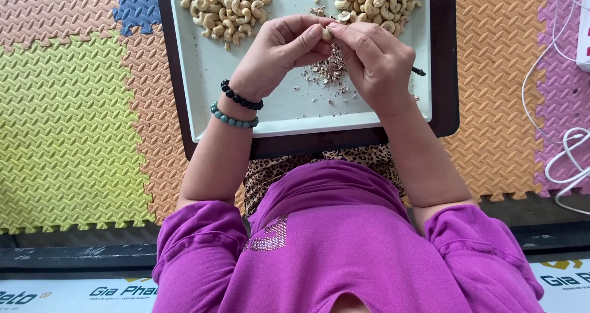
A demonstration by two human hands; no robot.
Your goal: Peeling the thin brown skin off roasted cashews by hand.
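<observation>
A pale, curved cashew sits pinched between the fingertips of the left hand and right hand, above a white tray. It looks partly skinned, perhaps. 2 cashew heaps flank brown skin flakes.

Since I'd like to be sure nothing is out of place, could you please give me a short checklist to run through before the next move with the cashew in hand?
1. Cashew pinched between the fingertips of the left hand and right hand: ok.
2. Both hands held over the pale tray, so bits fall inside it: ok.
3. Skin scraps gathered mid-tray, beneath the hands: ok.
4. Left cashew pile and right cashew pile apart: ok.
5. Held cashew fully peeled: cannot tell, fingers cover it.
6. Dark thin object beside the right hand: kind cannot tell.
</observation>
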